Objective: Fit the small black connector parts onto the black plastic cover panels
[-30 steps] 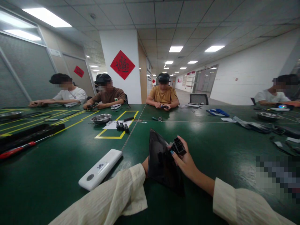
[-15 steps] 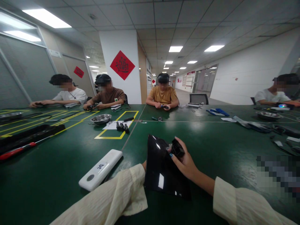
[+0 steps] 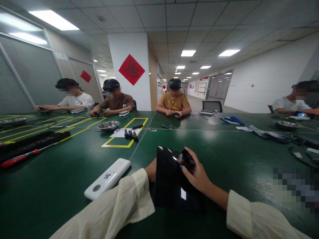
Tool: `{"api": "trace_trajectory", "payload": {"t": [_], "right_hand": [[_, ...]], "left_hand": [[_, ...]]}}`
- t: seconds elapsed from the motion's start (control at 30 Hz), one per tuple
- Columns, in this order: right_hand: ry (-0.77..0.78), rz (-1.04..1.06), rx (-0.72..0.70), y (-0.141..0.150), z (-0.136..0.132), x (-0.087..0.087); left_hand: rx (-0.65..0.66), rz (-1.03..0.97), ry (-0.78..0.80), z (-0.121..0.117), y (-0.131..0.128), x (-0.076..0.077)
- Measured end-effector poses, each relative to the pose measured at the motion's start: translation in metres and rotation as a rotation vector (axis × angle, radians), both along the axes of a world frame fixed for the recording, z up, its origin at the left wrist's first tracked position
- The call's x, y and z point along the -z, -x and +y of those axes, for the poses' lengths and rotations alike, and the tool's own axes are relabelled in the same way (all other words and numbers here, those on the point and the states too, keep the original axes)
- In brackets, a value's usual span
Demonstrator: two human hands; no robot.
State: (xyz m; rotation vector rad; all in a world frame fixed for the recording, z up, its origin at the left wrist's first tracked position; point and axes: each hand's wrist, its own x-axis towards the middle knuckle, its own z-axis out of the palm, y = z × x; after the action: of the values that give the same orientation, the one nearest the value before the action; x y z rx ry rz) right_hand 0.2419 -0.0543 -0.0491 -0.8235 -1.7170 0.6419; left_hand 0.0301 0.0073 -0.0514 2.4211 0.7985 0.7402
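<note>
A glossy black panel (image 3: pixel 169 186), wide and curved, is tilted up in front of me above the table. Behind its left edge goes my left hand (image 3: pixel 152 168), with only the wrist showing; the fingers are hidden, and the panel rests held from that side. My right hand (image 3: pixel 196 171) is closed around a small black plastic block (image 3: pixel 187 160) with hollow compartments, thumb on the near side and fingers over the top. That block sits against the panel's upper right part; whether the two are joined I cannot tell.
Left of my forearm lies a white power bank (image 3: pixel 107 179) marked 26. Farther off are black fittings (image 3: pixel 131 135) on white paper, a metal bowl (image 3: pixel 108 126), a red-handled screwdriver (image 3: pixel 20 158) and a blue item (image 3: pixel 231 120). Several people sit around the green table (image 3: pixel 239 156).
The panel has turned from nearly edge-on so that its glossy face shows broadly, reflecting the ceiling lights. My right hand has tipped the black block slightly. The view has shifted a little.
</note>
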Motion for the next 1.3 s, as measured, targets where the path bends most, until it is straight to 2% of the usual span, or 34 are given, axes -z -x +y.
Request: {"api": "trace_trajectory", "payload": {"t": [0.07, 0.13, 0.17, 0.23, 0.3, 0.4, 0.53, 0.6, 0.63, 0.73, 0.8, 0.83, 0.9, 1.0, 1.07, 1.23, 1.3], "right_hand": [[0.013, -0.002, 0.002, 0.001, -0.001, -0.001], [0.031, -0.004, 0.006, 0.002, -0.002, -0.002], [0.044, -0.013, 0.006, 0.003, -0.002, -0.002], [0.075, -0.051, -0.004, 0.004, -0.003, -0.003], [0.100, -0.115, -0.037, 0.005, -0.003, -0.003], [0.106, -0.237, -0.066, 0.006, -0.003, -0.001], [0.043, -0.317, -0.044, 0.005, -0.004, 0.002], [-0.082, -0.312, -0.002, 0.002, -0.006, 0.002], [-0.195, -0.305, 0.030, 0.000, -0.008, 0.002], [-0.701, -0.318, 0.072, -0.005, -0.016, -0.004], [-0.990, -0.427, 0.000, -0.004, -0.026, -0.013], [-1.074, -0.516, -0.060, -0.001, -0.032, -0.019], [-1.132, -0.739, -0.195, 0.007, -0.047, -0.031], [-1.075, -1.031, -0.346, 0.018, -0.065, -0.047], [-0.944, -1.105, -0.402, 0.022, -0.070, -0.053], [-0.411, -1.048, -0.515, 0.021, -0.067, -0.051], [-0.283, -1.005, -0.533, 0.022, -0.066, -0.048]], "left_hand": [[-0.087, 0.065, -0.049, 0.007, 0.017, -0.008], [-0.377, 0.157, -0.150, 0.015, 0.028, -0.015], [-0.476, 0.121, -0.160, 0.018, 0.031, -0.016], [-0.632, -0.093, -0.078, 0.023, 0.031, -0.016], [-0.750, -0.442, 0.134, 0.027, 0.026, -0.013], [-0.828, -0.578, 0.206, 0.028, 0.018, -0.004], [-0.861, -0.646, 0.251, 0.028, 0.015, 0.003], [-0.875, -0.669, 0.267, 0.029, 0.015, 0.004], [-0.878, -0.677, 0.273, 0.030, 0.015, 0.004], [-0.869, -0.690, 0.291, 0.030, 0.012, 0.003], [-0.853, -0.694, 0.305, 0.029, 0.010, 0.001], [-0.844, -0.696, 0.311, 0.028, 0.009, 0.000], [-0.828, -0.700, 0.321, 0.025, 0.007, -0.001], [-0.817, -0.708, 0.332, 0.022, 0.006, -0.004], [-0.815, -0.713, 0.336, 0.020, 0.005, -0.005], [-0.808, -0.711, 0.332, 0.019, 0.005, -0.006], [-0.807, -0.707, 0.328, 0.019, 0.004, -0.006]]}}
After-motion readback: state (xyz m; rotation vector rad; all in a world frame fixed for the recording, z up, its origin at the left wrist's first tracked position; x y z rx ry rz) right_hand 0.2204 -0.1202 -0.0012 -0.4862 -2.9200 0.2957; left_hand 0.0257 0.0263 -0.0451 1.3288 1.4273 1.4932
